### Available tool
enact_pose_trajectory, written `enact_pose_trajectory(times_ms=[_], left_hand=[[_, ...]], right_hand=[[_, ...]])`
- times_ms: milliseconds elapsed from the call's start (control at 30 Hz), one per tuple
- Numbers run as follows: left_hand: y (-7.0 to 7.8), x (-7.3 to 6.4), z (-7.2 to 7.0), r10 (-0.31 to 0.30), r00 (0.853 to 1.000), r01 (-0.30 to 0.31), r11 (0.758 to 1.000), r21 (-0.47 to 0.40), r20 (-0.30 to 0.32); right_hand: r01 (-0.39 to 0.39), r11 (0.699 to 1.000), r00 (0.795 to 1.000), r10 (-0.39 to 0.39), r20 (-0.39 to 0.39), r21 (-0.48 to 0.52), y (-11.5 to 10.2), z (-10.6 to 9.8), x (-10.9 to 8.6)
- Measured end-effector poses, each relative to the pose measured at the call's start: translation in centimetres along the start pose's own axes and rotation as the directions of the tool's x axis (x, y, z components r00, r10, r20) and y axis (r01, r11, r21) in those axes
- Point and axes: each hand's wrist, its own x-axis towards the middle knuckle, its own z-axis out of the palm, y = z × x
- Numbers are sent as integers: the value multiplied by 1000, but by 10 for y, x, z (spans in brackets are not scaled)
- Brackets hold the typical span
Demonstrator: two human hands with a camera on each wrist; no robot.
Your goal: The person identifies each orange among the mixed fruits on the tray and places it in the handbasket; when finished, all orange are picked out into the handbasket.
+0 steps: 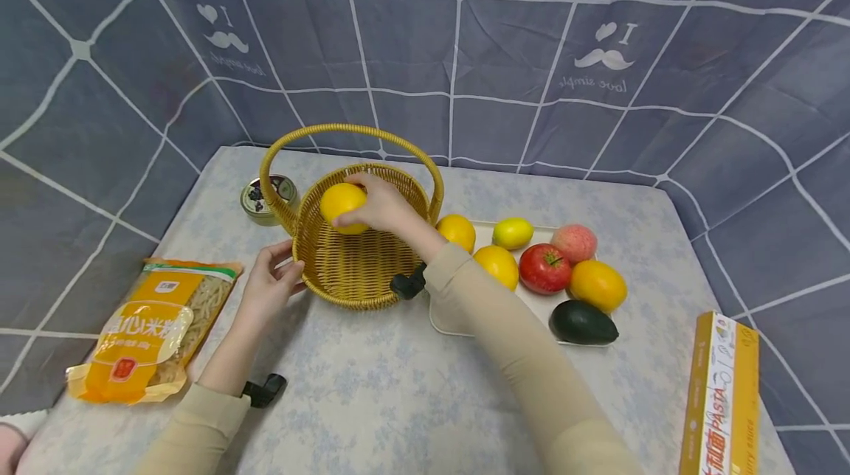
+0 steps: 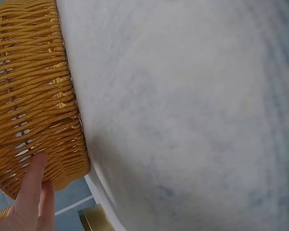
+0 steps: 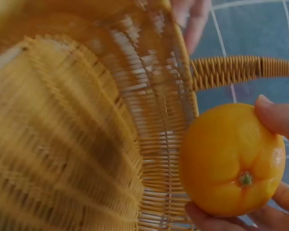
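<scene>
A yellow wicker basket (image 1: 358, 268) with a tall arched handle (image 1: 345, 128) stands at the back left of the table. My right hand (image 1: 380, 203) grips an orange (image 1: 341, 206) over the basket, near the inner left wall. Fingers and thumb wrap the sides of the orange (image 3: 233, 161) in the right wrist view, where its green stem end faces the camera. My left hand (image 1: 268, 276) holds the basket's left side at the rim. In the left wrist view, fingers (image 2: 32, 180) lie against the woven outer wall (image 2: 33, 96).
Right of the basket, a white tray (image 1: 451, 319) bears several oranges, a lemon (image 1: 513, 233), a red apple (image 1: 544, 268), a peach (image 1: 574, 243) and an avocado (image 1: 583, 322). A glass jar (image 1: 262, 215) stands behind left, a noodle bag (image 1: 153, 327) at left, a pasta box (image 1: 720, 394) at right.
</scene>
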Motion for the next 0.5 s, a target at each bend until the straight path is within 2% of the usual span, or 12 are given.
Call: enact_pose_trajectory(times_ms=[200, 500], left_hand=[[0, 1, 2, 17, 1000, -17, 1000, -5, -1], [-3, -3, 0, 29, 1000, -29, 1000, -11, 2]], right_hand=[[-59, 998, 997, 58, 44, 35, -3, 2, 24], [-51, 995, 996, 45, 73, 87, 9, 15, 36]])
